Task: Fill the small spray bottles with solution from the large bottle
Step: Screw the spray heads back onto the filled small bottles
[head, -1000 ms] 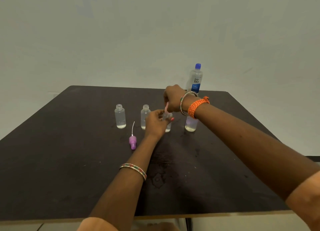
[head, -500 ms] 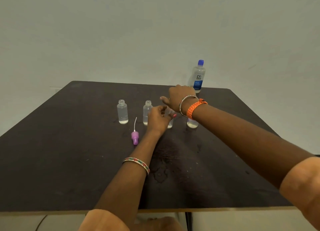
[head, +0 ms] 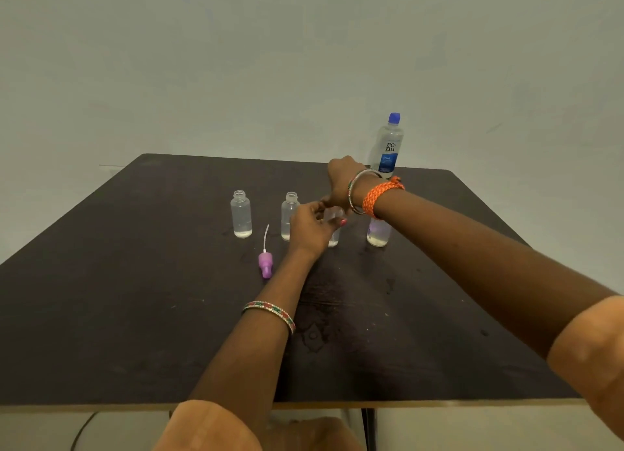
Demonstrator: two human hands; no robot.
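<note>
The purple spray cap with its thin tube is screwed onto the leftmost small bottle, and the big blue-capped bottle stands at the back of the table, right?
Not quite. The head view shows the purple spray cap lying loose on the table, in front of the leftmost small bottle, whose neck is open. The big blue-capped bottle does stand at the back.

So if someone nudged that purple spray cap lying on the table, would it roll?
The purple spray cap lies on its side and looks rounded, so it might roll a little. Its thin white tube curves, likely floppy, and would probably drag. It seems light.
</note>
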